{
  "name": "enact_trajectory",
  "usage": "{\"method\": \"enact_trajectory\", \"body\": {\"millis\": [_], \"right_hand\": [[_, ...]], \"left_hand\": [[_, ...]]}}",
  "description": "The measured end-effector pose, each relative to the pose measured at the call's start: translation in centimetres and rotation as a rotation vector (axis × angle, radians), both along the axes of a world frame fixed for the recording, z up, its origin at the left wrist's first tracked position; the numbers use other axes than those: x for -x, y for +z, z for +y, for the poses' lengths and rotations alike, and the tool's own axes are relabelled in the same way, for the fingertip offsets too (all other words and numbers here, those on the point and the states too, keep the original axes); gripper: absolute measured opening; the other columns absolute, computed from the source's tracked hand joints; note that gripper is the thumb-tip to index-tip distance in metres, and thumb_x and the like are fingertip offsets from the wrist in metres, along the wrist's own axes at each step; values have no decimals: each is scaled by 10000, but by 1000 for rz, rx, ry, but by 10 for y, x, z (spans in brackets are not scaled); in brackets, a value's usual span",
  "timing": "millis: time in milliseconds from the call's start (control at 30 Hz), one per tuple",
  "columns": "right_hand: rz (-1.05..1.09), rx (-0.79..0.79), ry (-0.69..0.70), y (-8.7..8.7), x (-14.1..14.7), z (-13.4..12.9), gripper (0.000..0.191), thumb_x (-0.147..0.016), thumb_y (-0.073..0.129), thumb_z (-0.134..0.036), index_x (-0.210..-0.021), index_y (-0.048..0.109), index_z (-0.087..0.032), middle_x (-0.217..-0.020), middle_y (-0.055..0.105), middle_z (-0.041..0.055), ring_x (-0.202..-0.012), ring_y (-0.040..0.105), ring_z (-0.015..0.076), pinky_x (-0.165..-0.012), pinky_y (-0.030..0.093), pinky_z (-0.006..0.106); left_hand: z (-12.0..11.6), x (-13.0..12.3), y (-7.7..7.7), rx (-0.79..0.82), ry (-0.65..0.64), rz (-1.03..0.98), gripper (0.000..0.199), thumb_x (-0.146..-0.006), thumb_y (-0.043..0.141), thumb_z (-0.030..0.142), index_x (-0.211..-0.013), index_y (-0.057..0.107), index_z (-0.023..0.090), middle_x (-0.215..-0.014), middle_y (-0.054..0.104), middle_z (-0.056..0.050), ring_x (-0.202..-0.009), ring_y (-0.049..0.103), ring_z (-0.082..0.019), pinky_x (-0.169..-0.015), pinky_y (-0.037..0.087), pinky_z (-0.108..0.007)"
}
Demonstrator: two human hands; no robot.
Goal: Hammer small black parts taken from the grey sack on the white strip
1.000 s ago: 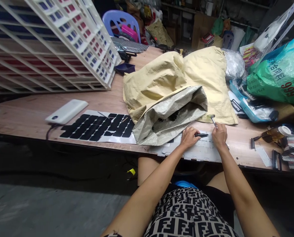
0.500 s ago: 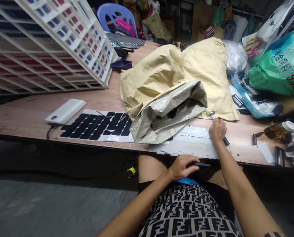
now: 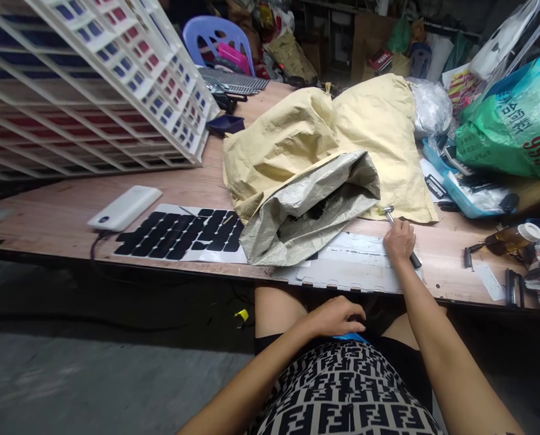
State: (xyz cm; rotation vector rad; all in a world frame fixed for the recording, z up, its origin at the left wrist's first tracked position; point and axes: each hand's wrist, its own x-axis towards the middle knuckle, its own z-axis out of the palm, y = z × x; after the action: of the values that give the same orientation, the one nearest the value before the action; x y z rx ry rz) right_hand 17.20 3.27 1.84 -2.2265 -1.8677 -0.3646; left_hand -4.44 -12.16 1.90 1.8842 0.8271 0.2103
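Observation:
My right hand point(image 3: 399, 240) is wrapped round a small hammer point(image 3: 389, 211), whose metal head points away from me and whose dark handle end sticks out below the palm. It rests on a pale sheet point(image 3: 355, 266) at the table's front edge. Over my lap, below the edge, my left hand point(image 3: 340, 315) has its fingers bent and apart; no object shows in it. Left of the hammer, a yellowish sack point(image 3: 283, 139) lies with its grey mouth open and dark pieces inside. Rows of black rounded pieces point(image 3: 161, 234) lie on a white sheet further left.
A white plastic crate point(image 3: 179, 103) stands at the left, behind a white power bank point(image 3: 125, 208) with a cable. At the right are a blue basket point(image 3: 471, 202), a green bag point(image 3: 510, 133) and a bottle with a white lid point(image 3: 514, 237).
The black strip that my left hand held is no longer visible, and that hand has moved slightly down. My right hand keeps its hold on the hammer.

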Motion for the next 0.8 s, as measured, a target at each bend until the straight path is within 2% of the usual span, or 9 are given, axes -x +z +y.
{"method": "enact_trajectory", "body": {"millis": [33,67,133,233,300,400,533,700,800], "right_hand": [[2,-2,2,0,0,0,336,-945,427,-210,-1253,557,-179,-1103,556,125,-1013,478,265,-762,342,350],[5,-3,4,0,0,0,338,-943,430,-210,-1254,557,-178,-1104,556,126,-1012,478,266,-760,342,352],[12,-4,7,0,1,0,338,-942,429,-207,-1252,559,-176,-1102,555,130,-1010,477,268,-760,344,355],[19,-3,8,1,1,-1,328,-936,428,-195,-1232,567,-168,-1086,552,135,-1005,470,269,-768,349,359],[24,-3,9,2,1,-1,328,-934,430,-192,-1230,568,-168,-1082,550,135,-1003,466,270,-772,352,360],[31,-2,10,2,1,-1,336,-935,430,-194,-1244,561,-171,-1089,548,134,-1004,463,269,-776,353,357],[31,3,1,0,2,-1,339,-944,412,-199,-1250,556,-172,-1093,545,133,-1008,458,268,-776,352,355],[28,10,-9,0,2,-1,340,-944,417,-204,-1254,552,-168,-1101,544,136,-1017,455,269,-782,352,358],[34,5,-4,0,2,-2,332,-947,416,-198,-1246,559,-173,-1096,548,131,-1017,459,270,-784,352,359]], "left_hand": [[8,7,15,-22,8,-90,267,-878,633,423,-1039,743,241,-887,758,-6,-788,692,-162,-733,493,-231],[21,15,27,-66,101,-138,265,-906,590,425,-984,750,229,-878,756,-8,-771,684,-155,-721,494,-229],[55,31,43,-245,463,-73,295,-943,508,383,-953,742,203,-896,751,-38,-788,676,-172,-727,501,-254],[115,52,46,-463,956,250,299,-930,503,334,-1055,724,177,-983,739,-114,-950,673,-250,-846,503,-331],[148,61,38,-457,1123,487,326,-924,499,316,-1088,716,138,-1022,725,-176,-1003,666,-311,-873,497,-391],[175,67,24,-379,1161,672,353,-921,486,282,-1092,714,73,-1047,707,-245,-1038,656,-372,-875,495,-446],[179,71,13,-313,1113,657,334,-907,532,278,-1101,709,72,-1008,706,-241,-1035,656,-374,-855,503,-436],[152,56,21,-431,1125,414,290,-908,582,333,-1136,660,173,-1011,706,-129,-979,642,-295,-853,482,-381],[127,24,22,-563,929,142,197,-875,645,299,-1053,654,214,-1048,694,-68,-992,598,-250,-873,463,-348]]}}
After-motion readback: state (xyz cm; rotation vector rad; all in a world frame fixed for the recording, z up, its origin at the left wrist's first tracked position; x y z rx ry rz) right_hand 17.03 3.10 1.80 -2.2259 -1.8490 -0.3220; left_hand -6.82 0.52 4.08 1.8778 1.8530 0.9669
